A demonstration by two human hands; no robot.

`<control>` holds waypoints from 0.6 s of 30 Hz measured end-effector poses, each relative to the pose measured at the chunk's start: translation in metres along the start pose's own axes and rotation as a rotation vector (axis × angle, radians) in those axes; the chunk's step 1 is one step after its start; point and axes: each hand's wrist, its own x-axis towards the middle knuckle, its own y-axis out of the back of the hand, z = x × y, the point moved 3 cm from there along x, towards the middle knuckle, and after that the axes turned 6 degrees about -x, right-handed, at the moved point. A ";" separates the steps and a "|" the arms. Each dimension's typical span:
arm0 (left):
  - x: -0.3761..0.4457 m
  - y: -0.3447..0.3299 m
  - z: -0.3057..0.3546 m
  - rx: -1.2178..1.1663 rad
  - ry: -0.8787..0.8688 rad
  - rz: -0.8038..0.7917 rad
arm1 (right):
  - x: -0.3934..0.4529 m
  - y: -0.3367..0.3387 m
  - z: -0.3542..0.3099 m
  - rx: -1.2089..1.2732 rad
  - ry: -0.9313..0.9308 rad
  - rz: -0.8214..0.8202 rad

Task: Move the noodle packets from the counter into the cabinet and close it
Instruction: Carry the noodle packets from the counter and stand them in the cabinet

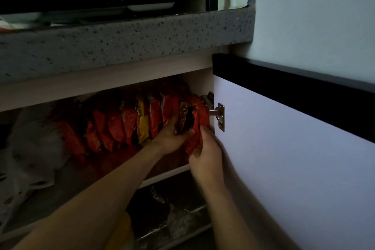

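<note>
Several red and orange noodle packets (121, 126) stand on edge in a row on the upper shelf (168, 174) of the open cabinet under the counter. At the row's right end, against the cabinet wall, both hands hold the last noodle packet (197, 119). My left hand (172, 134) grips its left side with the thumb across the front. My right hand (205, 154) grips its lower right edge. The white cabinet door (294, 158) stands open to the right, hung on a metal hinge (220, 115).
The speckled grey counter (125, 40) overhangs the cabinet, with a dark appliance and a white dish (150, 6) on it. White plastic bags (32, 148) fill the shelf's left side. The lower shelf holds dim bags and a yellow object (119, 231). A black strip (294, 87) tops the door.
</note>
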 end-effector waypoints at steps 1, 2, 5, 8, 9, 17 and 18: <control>0.002 0.001 -0.001 -0.024 0.014 -0.005 | -0.001 -0.002 0.000 -0.032 0.009 0.023; 0.004 0.004 -0.003 -0.054 0.030 -0.011 | -0.002 -0.004 -0.001 -0.067 0.014 0.036; 0.009 0.010 -0.010 -0.084 0.077 -0.017 | -0.003 -0.008 -0.002 -0.143 -0.013 0.009; 0.012 0.011 -0.016 -0.062 0.082 -0.018 | -0.003 -0.013 0.000 -0.173 -0.082 -0.034; 0.013 0.011 -0.017 -0.048 0.080 -0.020 | -0.003 -0.015 0.002 -0.165 -0.109 -0.039; 0.020 0.012 -0.018 -0.021 0.022 0.012 | 0.007 -0.022 0.012 -0.051 -0.211 -0.019; 0.020 0.012 -0.019 -0.015 0.016 0.006 | 0.007 -0.022 0.013 -0.036 -0.220 -0.009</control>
